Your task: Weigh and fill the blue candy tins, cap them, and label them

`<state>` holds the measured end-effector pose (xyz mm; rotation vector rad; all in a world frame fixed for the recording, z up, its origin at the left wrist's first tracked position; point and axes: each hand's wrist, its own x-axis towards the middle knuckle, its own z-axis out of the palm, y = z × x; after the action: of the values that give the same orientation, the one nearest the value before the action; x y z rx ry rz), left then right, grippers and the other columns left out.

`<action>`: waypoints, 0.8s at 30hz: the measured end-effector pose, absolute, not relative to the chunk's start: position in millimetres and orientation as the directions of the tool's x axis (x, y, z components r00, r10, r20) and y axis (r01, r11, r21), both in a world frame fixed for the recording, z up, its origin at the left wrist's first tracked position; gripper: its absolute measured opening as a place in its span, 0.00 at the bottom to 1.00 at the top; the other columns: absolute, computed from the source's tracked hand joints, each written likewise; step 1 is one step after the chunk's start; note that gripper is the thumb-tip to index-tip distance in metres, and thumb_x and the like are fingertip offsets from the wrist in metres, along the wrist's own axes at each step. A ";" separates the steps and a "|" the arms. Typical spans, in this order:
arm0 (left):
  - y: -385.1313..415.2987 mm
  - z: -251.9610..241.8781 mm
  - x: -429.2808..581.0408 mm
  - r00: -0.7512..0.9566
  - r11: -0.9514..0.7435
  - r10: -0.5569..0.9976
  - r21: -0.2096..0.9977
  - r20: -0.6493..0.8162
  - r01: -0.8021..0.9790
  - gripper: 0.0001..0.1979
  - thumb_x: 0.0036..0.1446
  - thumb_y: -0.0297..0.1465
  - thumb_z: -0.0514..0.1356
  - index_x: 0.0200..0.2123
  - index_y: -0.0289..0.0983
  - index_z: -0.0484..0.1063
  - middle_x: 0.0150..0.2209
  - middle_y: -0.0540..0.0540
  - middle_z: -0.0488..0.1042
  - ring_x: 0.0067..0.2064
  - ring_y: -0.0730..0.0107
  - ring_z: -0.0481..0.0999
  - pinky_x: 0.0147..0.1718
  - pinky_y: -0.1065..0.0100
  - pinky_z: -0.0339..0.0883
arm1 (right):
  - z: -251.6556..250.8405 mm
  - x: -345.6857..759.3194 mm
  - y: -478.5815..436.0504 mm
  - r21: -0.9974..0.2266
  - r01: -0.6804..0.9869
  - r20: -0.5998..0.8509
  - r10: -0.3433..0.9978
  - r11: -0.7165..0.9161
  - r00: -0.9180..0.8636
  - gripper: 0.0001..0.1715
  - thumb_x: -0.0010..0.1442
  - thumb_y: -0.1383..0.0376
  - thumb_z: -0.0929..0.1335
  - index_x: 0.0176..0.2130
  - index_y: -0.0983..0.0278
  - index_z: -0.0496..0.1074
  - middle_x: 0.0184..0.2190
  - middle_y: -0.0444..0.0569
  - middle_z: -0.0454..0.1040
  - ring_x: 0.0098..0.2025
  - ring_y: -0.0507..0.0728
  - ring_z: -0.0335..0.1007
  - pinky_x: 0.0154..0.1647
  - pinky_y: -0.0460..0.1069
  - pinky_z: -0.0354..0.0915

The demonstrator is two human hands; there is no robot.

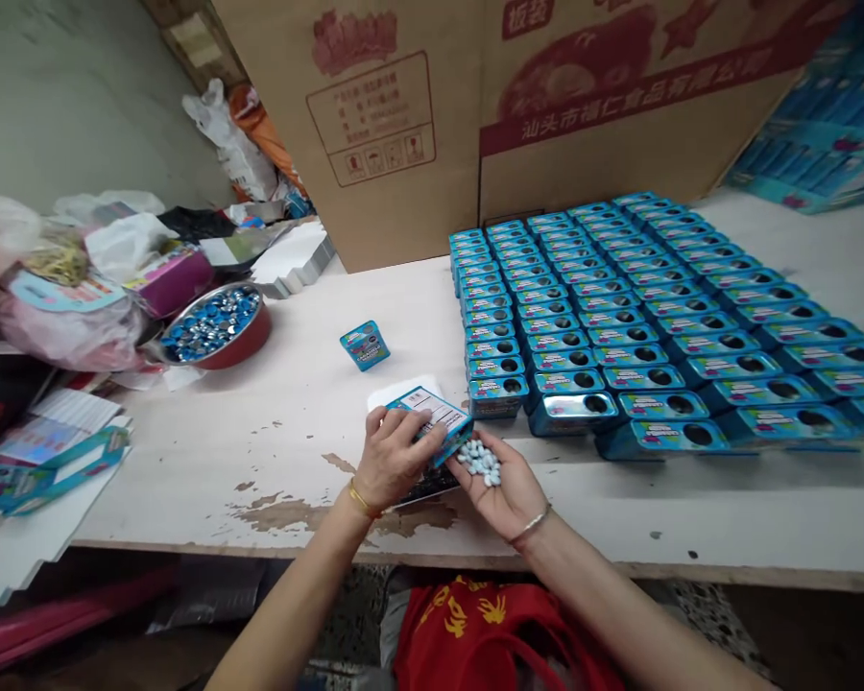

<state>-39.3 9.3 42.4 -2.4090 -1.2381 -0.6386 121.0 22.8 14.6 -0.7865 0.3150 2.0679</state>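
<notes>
My left hand (395, 459) grips a small blue tin (438, 418) with a white label, tilted down toward my right palm. My right hand (502, 489) is cupped palm up under it and holds a small heap of pale blue and white candies (481, 461). Both hands hover over the near edge of the white table (295, 422). A lone blue tin (365, 345) lies a little beyond my hands. To the right, several rows of matching blue tins (634, 317) with round holes in their tops stand packed together.
A red bowl of blue round pieces (216, 326) sits at the left, beside bags and clutter (64, 288). Large cardboard boxes (475, 106) stand at the back. Blue cartons (821, 134) are stacked at the far right. A red bag (482, 629) lies below the table edge.
</notes>
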 end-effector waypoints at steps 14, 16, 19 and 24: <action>4.3 22.8 -49.7 0.353 -0.474 0.761 0.095 0.545 0.875 0.17 0.49 0.25 0.58 0.44 0.42 0.69 0.41 0.44 0.73 0.42 0.61 0.69 0.42 0.59 0.54 | 21.2 111.8 20.3 -0.053 -0.861 -0.680 0.650 -0.505 -0.340 0.10 0.58 0.75 0.61 0.34 0.71 0.72 0.30 0.52 0.79 0.34 0.54 0.76 0.39 0.49 0.74; 7.0 18.3 -49.2 0.244 -0.423 0.817 0.256 0.523 0.869 0.17 0.49 0.28 0.60 0.45 0.41 0.67 0.41 0.45 0.73 0.43 0.62 0.69 0.43 0.59 0.55 | 22.2 114.3 19.4 -0.072 -0.857 -0.683 0.651 -0.510 -0.330 0.10 0.58 0.75 0.61 0.34 0.72 0.72 0.30 0.53 0.79 0.35 0.54 0.77 0.41 0.50 0.73; 14.0 9.9 -52.1 0.062 -0.314 0.878 0.473 0.475 0.823 0.18 0.51 0.32 0.62 0.45 0.40 0.64 0.42 0.46 0.71 0.45 0.63 0.69 0.46 0.62 0.58 | 23.4 121.2 17.4 -0.103 -0.841 -0.674 0.659 -0.532 -0.334 0.11 0.59 0.74 0.61 0.35 0.73 0.72 0.31 0.57 0.79 0.38 0.57 0.77 0.43 0.50 0.73; 28.7 -2.9 -65.8 -0.143 -0.154 0.916 0.655 0.376 0.740 0.22 0.48 0.38 0.65 0.45 0.40 0.64 0.42 0.46 0.71 0.45 0.63 0.69 0.45 0.63 0.62 | 20.9 137.6 11.3 -0.135 -0.823 -0.675 0.659 -0.551 -0.331 0.11 0.58 0.73 0.62 0.36 0.75 0.72 0.33 0.60 0.78 0.43 0.60 0.75 0.44 0.49 0.72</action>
<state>-65.8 28.7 -2.9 -2.1827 -2.1687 -1.3541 137.6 11.3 20.9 -0.8666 0.2870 1.9883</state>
